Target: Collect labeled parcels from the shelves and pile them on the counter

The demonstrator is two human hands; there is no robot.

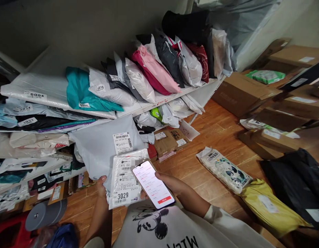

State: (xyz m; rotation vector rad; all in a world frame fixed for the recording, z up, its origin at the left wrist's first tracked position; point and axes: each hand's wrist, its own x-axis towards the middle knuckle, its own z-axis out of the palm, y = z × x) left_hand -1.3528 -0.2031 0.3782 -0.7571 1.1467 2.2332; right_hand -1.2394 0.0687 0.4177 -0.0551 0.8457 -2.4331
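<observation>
My left hand (101,187) grips the lower edge of two mail bags held together: a large grey parcel (100,148) with a barcode label, and in front of it a small white parcel (124,182) marked 3029. My right hand (172,184) holds a smartphone (152,184) with a lit white and red screen, tilted over the white parcel's right edge. Both hands are low in the picture, above my white printed shirt.
Shelves (159,100) on the left are stuffed with numbered poly mailers in grey, teal, pink and black. Cardboard boxes (239,93) are stacked at the right. On the wooden floor (213,134) lie a panda-print bag (224,168), a yellow bag (270,206) and a black bag (299,182).
</observation>
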